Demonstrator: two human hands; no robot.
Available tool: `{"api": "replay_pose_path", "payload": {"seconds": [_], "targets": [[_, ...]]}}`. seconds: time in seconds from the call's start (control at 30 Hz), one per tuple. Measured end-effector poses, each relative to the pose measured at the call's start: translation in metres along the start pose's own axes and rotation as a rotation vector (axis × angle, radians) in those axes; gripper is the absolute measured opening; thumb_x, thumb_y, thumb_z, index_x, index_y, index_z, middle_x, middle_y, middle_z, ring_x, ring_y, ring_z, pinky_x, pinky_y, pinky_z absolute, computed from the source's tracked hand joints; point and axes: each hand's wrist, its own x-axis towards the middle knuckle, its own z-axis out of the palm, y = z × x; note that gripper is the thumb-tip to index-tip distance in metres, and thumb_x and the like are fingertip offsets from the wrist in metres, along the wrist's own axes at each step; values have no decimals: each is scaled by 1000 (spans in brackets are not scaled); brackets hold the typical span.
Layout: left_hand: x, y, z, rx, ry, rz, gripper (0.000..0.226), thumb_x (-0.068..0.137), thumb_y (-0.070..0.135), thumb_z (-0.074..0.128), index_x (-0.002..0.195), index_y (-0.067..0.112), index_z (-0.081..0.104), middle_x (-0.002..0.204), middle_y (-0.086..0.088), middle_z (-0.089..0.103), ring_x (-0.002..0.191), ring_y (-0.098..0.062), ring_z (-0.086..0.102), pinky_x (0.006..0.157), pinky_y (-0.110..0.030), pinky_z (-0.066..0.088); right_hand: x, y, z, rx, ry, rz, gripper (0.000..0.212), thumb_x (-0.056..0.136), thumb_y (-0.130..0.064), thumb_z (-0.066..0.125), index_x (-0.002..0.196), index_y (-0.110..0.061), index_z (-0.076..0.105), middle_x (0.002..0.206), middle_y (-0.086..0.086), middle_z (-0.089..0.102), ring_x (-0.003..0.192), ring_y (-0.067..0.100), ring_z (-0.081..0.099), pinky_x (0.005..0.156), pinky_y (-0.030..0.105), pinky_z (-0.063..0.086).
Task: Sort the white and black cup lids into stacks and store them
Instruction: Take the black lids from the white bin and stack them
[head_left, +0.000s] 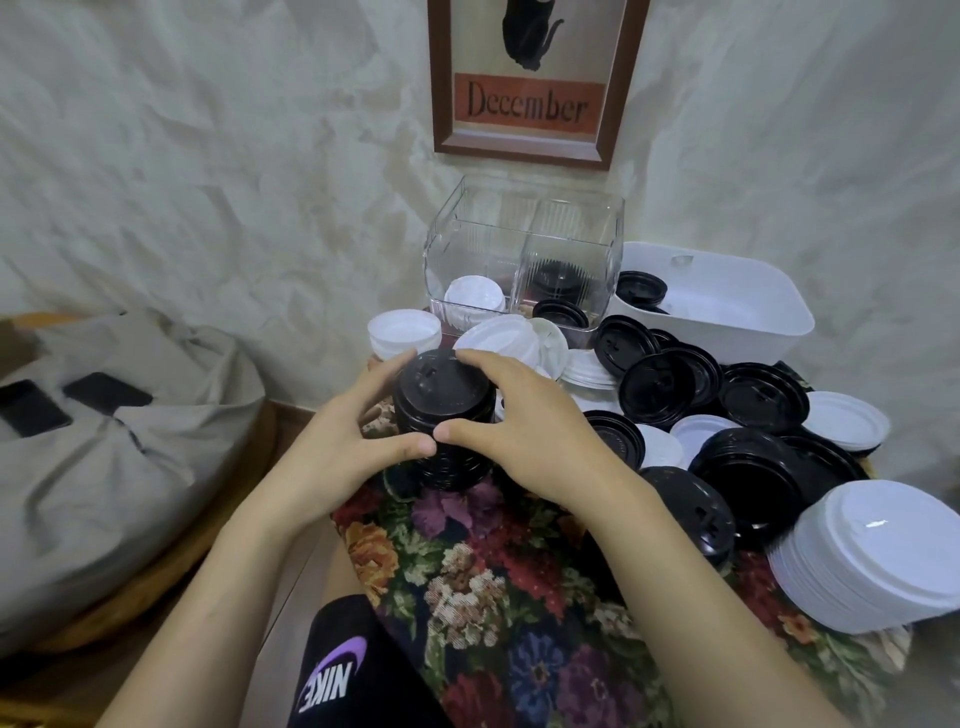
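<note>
Holding a tall stack of black lids (444, 395) between them, the left hand (332, 447) and the right hand (535, 431) curl their fingers round its sides, thumbs touching in front, near the left edge of the table's floral cloth (519, 597). Loose black and white lids (727, 410) lie mixed toward the right edge, with a white stack (872, 561) at the near right. At the far edge a clear divided box (467, 234) holds white lids in its left compartment and black ones in its right, just beside a white tub (753, 327).
</note>
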Motion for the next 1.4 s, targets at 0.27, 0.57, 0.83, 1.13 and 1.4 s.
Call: {"api": "replay_pose_path", "payload": {"seconds": [0.27,0.57,0.83,1.13,1.4], "targets": [[2,1,2,12,-23,-1,73,75,50,81,137,68,48,152,19,52,140,-3,50,120,-48,39,-2,5,5,41,-36,-6,74,95,-42,71,159,-35,34,155,-17,45,140,7,42,100,22,32],[8,7,-6,93,-50,1,89,74,69,78,152,45,44,147,26,55,140,3,48,121,-43,37,3,6,3,126,-31,45,51,96,-41,67,143,-35,49,132,-15,63,119,16,58,107,42,46],[11,5,-4,101,-51,-26,79,83,56,78,152,47,41,142,32,57,133,9,52,120,-33,38,1,4,-7,21,-133,32,58,99,-37,66,151,-32,40,144,-10,56,129,18,50,93,29,37],[5,1,3,65,-79,-16,67,96,48,65,151,56,28,162,22,38,147,6,36,124,-31,32,2,2,-9,-25,-144,24,58,100,-38,66,151,-30,40,146,-8,56,131,20,50,93,30,38],[2,-3,8,22,-63,0,70,92,59,65,152,53,29,159,26,40,146,6,37,122,-23,31,5,1,-7,-69,-160,9,60,99,-37,67,152,-26,39,140,-7,58,130,20,51,90,29,36]]}}
